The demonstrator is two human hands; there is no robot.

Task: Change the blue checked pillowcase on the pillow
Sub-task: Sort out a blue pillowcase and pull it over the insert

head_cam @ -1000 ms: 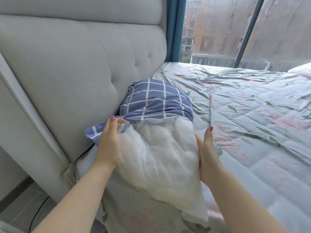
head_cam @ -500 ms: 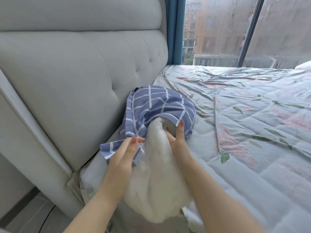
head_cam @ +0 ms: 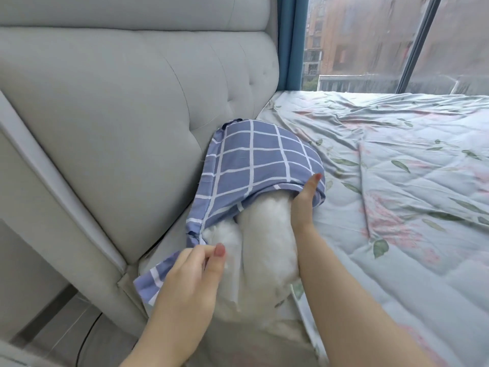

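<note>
Here I see a big grey headboard (head_cam: 119, 115) on the left, soft and padded. Next to it the bed is covered by a quilt (head_cam: 397, 207) with pink flowers and green leaves. Behind the bed is a wide window (head_cam: 370, 35) with a blue curtain (head_cam: 291, 41) at its left side.

The blue checked pillowcase (head_cam: 259, 160) lies at the top of the bed, touching the headboard. It covers only the far end of the white pillow (head_cam: 267, 234). The near end sticks out toward me, bare.

The left hand (head_cam: 185, 282) pinches a loose corner of the pillowcase between thumb and fingers, low by the edge of the bed. The right hand (head_cam: 304, 205) is at the right side of the pillow. Its thumb lies on top of the pillowcase's open edge. Its fingers are tucked inside, where I cannot see them, so it holds that edge.
</note>
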